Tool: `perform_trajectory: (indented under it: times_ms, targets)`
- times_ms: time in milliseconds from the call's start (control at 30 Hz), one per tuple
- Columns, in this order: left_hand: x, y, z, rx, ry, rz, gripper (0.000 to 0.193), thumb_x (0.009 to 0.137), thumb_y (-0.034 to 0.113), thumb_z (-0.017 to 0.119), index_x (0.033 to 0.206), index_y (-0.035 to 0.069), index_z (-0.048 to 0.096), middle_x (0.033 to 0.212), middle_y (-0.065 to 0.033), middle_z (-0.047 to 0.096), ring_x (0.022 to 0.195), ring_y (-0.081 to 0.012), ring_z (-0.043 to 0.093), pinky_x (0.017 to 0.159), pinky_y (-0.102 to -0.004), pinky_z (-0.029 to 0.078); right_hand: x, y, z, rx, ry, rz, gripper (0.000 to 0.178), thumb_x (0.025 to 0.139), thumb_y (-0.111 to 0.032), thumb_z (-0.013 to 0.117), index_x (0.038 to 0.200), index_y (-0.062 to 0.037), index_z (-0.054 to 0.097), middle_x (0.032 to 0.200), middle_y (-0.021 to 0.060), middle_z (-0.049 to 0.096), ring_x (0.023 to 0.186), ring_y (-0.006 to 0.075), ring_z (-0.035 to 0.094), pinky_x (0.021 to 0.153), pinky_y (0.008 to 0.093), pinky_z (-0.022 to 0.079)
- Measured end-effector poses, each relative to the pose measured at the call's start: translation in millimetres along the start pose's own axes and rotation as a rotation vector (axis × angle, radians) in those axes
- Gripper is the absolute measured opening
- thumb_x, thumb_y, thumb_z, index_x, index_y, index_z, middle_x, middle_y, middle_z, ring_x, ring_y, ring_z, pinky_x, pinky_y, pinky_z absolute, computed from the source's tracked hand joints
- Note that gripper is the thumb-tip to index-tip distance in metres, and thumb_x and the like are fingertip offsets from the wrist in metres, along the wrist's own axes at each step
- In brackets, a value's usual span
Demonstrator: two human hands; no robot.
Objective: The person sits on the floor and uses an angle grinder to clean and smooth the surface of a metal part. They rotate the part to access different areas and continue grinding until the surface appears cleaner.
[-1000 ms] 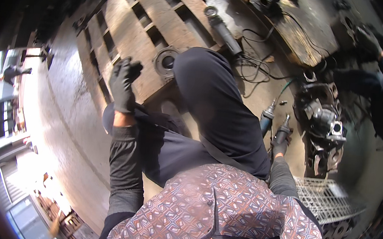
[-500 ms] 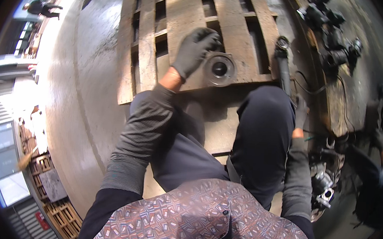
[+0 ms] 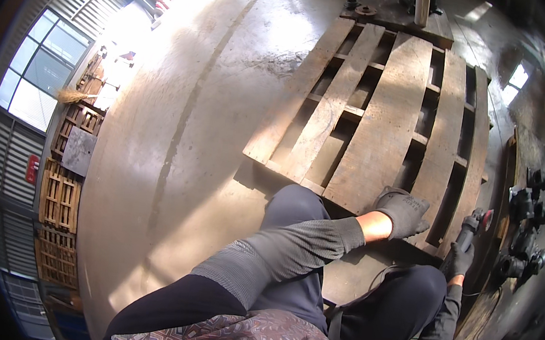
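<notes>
My left hand (image 3: 401,214), in a grey glove, is over the near edge of the wooden pallet (image 3: 379,140). Its fingers are curled, and whatever may be inside them is hidden. Off to the right, my gloved right hand (image 3: 460,259) is closed round the body of an angle grinder (image 3: 468,231). The grinder points away from me beside the pallet's right corner, with a reddish disc (image 3: 487,220) at its far end.
Several dark metal parts (image 3: 527,224) stand on a wooden board (image 3: 481,318) at the right. A cable (image 3: 472,294) runs near my right wrist. Beyond the pallet, another low platform (image 3: 395,24) carries more parts. Stacked pallets (image 3: 61,197) line the left wall.
The view has swung left. My left hand has come nearer the pallet's right corner, and the round metal ring beside it no longer shows. The grinder's head has turned, showing its disc.
</notes>
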State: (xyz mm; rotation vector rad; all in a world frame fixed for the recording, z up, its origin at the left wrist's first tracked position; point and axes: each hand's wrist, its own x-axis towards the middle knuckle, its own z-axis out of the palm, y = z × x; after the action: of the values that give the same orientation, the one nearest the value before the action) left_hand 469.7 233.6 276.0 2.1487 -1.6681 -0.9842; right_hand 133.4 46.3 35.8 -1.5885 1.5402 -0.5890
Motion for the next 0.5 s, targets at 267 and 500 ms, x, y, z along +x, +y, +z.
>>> perform_trajectory:
  times_ms: [267,500]
  targets:
    - [-3.7,53.3,5.2,-0.879,-0.095,0.214,0.093,0.09,0.044,0.086,0.155,-0.007,0.043,0.146,-0.028,0.059,0.138,-0.0271,0.058,0.108,-0.0399,0.052,-69.1,-271.6,-76.0,0.687,-0.435,-0.268,0.043,0.099,-0.021,0.065,0.135,0.0024,0.059,0.115,0.012,0.072,0.096,0.0213,0.073,0.083,0.0338,0.06]
    - [-64.7,62.7,14.2,-1.22,-0.068,0.487,0.071,0.09,0.031,0.087,0.146,0.002,0.054,0.118,-0.0132,0.073,0.103,-0.0183,0.07,0.085,-0.0375,0.059,-164.7,-338.2,-40.4,0.795,-0.504,-0.556,0.055,0.101,-0.037,0.063,0.136,0.0059,0.061,0.132,0.0156,0.069,0.117,0.0246,0.068,0.103,0.0352,0.054]
